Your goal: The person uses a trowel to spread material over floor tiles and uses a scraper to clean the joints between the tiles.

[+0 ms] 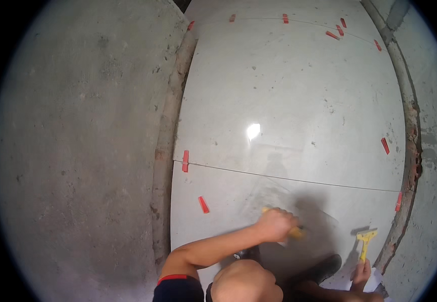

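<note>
Head view shows me two large pale tiles on the floor, with the person's arms reaching over the near tile [218, 187]. The left hand [279, 224] is closed in a fist around a yellow thing [297, 233] that pokes out on either side of it; blur and fingers hide what kind it is. It sits about midway between the near tile's left and right edges, just beside a grey smeared patch [274, 191]. Toward the near tile's right edge, the right hand [361, 272] grips a yellow scraper [364, 245] by its handle, the wide head pointing away from the person; I cannot tell whether it touches the tile. A dark shoe [328, 267] lies between that hand and the left one. One red wedge [204, 205] rests near the near tile's left edge, and others mark both ends of its far edge, where it meets the far tile [289, 100].
</note>
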`<state>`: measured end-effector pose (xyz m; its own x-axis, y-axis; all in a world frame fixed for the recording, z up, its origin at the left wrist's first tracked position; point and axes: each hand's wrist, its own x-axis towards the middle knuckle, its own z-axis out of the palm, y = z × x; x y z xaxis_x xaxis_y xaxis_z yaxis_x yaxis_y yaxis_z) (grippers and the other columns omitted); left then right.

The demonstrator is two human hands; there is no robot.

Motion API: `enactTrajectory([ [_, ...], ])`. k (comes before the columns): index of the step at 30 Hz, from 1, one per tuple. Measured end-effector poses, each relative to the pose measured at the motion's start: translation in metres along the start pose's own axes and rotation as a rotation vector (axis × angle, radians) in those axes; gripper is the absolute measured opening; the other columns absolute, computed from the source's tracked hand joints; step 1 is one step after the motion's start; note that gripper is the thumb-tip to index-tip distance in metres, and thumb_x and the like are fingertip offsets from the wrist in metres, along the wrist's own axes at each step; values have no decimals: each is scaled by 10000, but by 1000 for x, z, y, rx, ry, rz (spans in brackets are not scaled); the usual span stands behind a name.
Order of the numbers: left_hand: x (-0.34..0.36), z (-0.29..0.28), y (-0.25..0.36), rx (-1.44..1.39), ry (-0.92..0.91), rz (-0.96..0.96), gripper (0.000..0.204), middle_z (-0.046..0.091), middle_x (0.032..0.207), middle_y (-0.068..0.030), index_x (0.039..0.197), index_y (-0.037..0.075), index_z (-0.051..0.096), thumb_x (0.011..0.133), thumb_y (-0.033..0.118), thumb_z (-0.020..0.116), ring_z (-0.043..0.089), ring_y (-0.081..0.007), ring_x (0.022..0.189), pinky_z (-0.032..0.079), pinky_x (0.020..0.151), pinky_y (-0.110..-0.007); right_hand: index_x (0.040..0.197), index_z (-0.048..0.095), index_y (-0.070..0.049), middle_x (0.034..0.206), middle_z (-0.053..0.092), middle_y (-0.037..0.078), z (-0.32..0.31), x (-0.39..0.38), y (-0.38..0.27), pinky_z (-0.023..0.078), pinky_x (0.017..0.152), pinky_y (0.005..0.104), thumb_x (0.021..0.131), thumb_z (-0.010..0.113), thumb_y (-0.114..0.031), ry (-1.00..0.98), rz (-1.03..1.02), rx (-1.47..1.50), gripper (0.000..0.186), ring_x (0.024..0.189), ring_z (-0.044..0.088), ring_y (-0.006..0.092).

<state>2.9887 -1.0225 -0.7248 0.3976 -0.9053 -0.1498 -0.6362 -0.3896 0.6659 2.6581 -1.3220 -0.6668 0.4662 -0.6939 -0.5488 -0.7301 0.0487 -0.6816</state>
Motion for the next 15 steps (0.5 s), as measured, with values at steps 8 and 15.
enactTrajectory([
  [8, 16, -1, -51, 47, -123, -96, 281, 691, 841, -80, 920, 153, 668, 649, 211, 713, 690, -292, 830, 535, 699, -409, 1026, 682, -44, 633, 590, 80, -10, 27, -24, 454, 614, 368, 1008, 471, -460, 36, 42, -530, 467, 622, 556, 202],
  [15, -75, -82, -186, 169, 255, -384, 130, 664, 706, -72, 726, 164, 655, 608, 190, 704, 669, -306, 701, 510, 582, -440, 959, 548, -81, 649, 494, 7, -25, 60, 7, 392, 525, 277, 1070, 443, -324, -27, 315, 106, 288, 542, 439, 133],
])
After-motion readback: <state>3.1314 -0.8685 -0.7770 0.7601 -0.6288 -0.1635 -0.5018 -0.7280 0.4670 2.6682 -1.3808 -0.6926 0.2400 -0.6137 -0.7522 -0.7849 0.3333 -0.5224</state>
